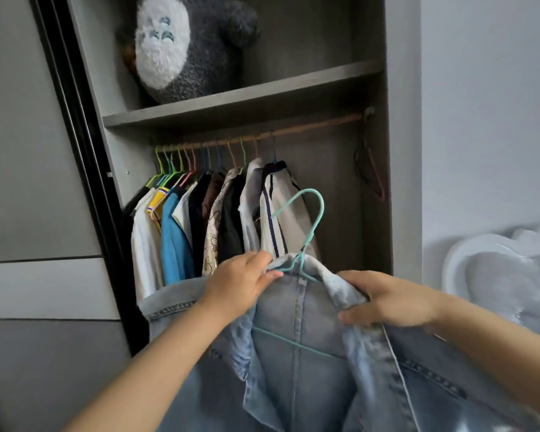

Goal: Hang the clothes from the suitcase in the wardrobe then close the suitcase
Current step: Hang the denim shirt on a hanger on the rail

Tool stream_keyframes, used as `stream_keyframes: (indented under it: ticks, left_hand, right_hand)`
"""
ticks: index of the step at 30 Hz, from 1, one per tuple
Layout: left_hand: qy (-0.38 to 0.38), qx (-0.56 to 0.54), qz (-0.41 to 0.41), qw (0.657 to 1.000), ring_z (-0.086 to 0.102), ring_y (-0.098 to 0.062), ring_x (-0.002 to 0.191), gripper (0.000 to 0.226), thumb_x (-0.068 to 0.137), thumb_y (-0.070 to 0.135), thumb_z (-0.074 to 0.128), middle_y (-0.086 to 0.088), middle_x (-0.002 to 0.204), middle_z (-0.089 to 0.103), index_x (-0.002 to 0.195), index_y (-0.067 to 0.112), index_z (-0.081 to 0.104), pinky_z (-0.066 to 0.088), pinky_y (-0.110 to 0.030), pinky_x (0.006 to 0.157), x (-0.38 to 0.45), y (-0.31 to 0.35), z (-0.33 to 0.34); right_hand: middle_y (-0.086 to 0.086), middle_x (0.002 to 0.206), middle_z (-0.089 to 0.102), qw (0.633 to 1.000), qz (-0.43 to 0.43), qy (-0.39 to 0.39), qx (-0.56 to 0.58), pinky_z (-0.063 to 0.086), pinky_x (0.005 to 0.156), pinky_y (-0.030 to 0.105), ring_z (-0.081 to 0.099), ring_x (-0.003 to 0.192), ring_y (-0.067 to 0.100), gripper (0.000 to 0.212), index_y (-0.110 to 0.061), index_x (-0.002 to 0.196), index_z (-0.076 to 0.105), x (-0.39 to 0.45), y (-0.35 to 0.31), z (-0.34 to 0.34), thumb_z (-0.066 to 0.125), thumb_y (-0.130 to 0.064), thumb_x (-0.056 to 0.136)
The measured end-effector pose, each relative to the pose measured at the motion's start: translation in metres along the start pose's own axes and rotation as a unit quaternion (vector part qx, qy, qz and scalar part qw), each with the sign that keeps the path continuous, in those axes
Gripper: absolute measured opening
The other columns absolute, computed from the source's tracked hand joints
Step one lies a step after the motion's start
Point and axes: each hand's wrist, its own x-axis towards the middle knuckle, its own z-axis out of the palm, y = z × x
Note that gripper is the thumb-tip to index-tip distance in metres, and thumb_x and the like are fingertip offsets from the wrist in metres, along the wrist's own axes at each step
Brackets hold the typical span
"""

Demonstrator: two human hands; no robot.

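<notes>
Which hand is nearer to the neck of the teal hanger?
Left. The left hand pinches the denim jacket collar right beside the teal hanger neck; the right hand grips the collar farther right.

The wardrobe (387,151) stands open ahead, its sliding door (38,182) pushed to the left. A shelf (247,98) runs across the upper part, and a plush toy (187,48) sits on it toward the left. Just under the shelf runs the rail (309,126), with a row of hung clothes (212,219) crowded along its left half. A spare hanger (371,173) hangs at the rail's right end, against the side wall. In front of the hung clothes and lower, a jacket (300,353) sits on a hanger (309,219) whose hook rises above the collar, below the rail. The left hand (240,285) holds the collar left of the hook; the right hand (390,304) holds it to the right. A bed headboard (496,275) lies right of the wardrobe.
</notes>
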Motion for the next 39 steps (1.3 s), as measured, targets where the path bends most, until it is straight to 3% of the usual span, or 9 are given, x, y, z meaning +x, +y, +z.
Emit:
stream_keyframes:
  ticks: [3,7,10,17,20,25,29,32,39]
  left_hand:
    - [-0.077,-0.052,-0.058,0.994,0.063,-0.024,0.064,0.044,0.09,0.052,0.028,-0.01,0.07,0.063,0.09,0.011,0.045,0.044,-0.025,0.053,0.01,0.014,0.019]
    - [-0.251,-0.044,-0.126,0.959,0.041,-0.025,0.123,0.054,0.093,0.051,0.034,-0.008,0.13,0.047,0.131,0.012,0.039,0.035,-0.034,0.101,0.022,0.032,0.041]
    - [-0.314,-0.032,-0.145,0.938,0.034,-0.022,0.13,0.052,0.095,0.049,0.032,-0.004,0.14,0.039,0.137,0.017,0.032,0.033,-0.037,0.105,0.025,0.03,0.054]
    - [-0.376,-0.031,-0.217,0.9,0.039,-0.025,0.124,0.044,0.095,0.041,0.04,-0.01,0.132,0.045,0.129,0.013,0.039,0.037,-0.035,0.099,0.016,0.008,0.081]
    - [-0.377,-0.028,-0.245,0.893,0.04,-0.026,0.125,0.046,0.094,0.042,0.041,-0.01,0.134,0.043,0.13,0.012,0.039,0.04,-0.037,0.098,0.018,-0.01,0.09]
    - [-0.332,-0.026,-0.286,0.898,0.042,-0.027,0.122,0.044,0.094,0.037,0.044,-0.011,0.131,0.045,0.128,0.01,0.039,0.043,-0.037,0.092,0.037,-0.043,0.102]
    - [-0.272,-0.009,-0.295,0.916,0.039,-0.028,0.123,0.041,0.095,0.033,0.043,-0.012,0.132,0.043,0.129,0.011,0.037,0.041,-0.036,0.091,0.067,-0.08,0.117]
    - [-0.219,0.005,-0.29,0.932,0.037,-0.029,0.124,0.041,0.095,0.031,0.044,-0.012,0.133,0.041,0.13,0.011,0.036,0.039,-0.036,0.092,0.096,-0.113,0.133]
    - [-0.161,0.053,-0.233,0.958,0.042,-0.026,0.116,0.036,0.095,0.033,0.041,-0.008,0.124,0.046,0.124,0.012,0.045,0.042,-0.036,0.087,0.154,-0.168,0.165]
  right_hand:
    - [0.002,0.077,0.056,0.995,0.068,0.019,0.065,0.043,0.059,0.015,0.053,0.066,0.008,0.019,-0.011,0.085,0.054,-0.015,-0.001,0.0,0.068,-0.015,0.072]
    - [0.005,0.082,0.064,0.976,0.18,0.118,0.029,0.047,0.065,0.017,0.058,0.072,0.013,0.004,-0.009,0.089,0.059,-0.03,0.012,-0.012,0.06,-0.009,0.086]
    - [0.013,0.096,0.066,0.957,0.244,0.148,-0.052,0.044,0.072,0.026,0.059,0.086,0.022,0.017,-0.003,0.097,0.061,-0.031,0.021,-0.022,0.06,-0.016,0.086]
    - [0.017,0.102,0.061,0.931,0.294,0.205,-0.072,0.042,0.071,0.028,0.05,0.083,0.019,0.032,0.004,0.108,0.059,0.015,0.04,-0.024,0.06,-0.019,0.085]
    - [0.008,0.078,0.051,0.928,0.289,0.23,-0.048,0.034,0.052,0.023,0.046,0.067,0.016,0.015,-0.001,0.081,0.057,0.045,0.046,-0.026,0.06,-0.015,0.085]
    - [0.001,0.059,0.038,0.927,0.258,0.272,-0.028,0.026,0.032,0.01,0.036,0.051,0.011,0.034,-0.01,0.058,0.039,0.109,0.058,-0.038,0.059,-0.008,0.085]
    - [0.004,0.065,0.04,0.911,0.24,0.332,-0.052,0.035,0.058,0.026,0.047,0.077,0.022,0.021,-0.007,0.072,0.041,0.172,0.076,-0.074,0.051,-0.009,0.09]
    - [0.012,0.089,0.051,0.894,0.244,0.371,-0.054,0.036,0.062,0.027,0.052,0.089,0.026,0.01,-0.004,0.092,0.049,0.218,0.086,-0.108,0.053,-0.014,0.089]
    - [0.022,0.118,0.058,0.892,0.173,0.399,-0.126,0.04,0.074,0.03,0.056,0.11,0.034,0.031,0.005,0.111,0.056,0.312,0.075,-0.163,0.053,-0.014,0.087]
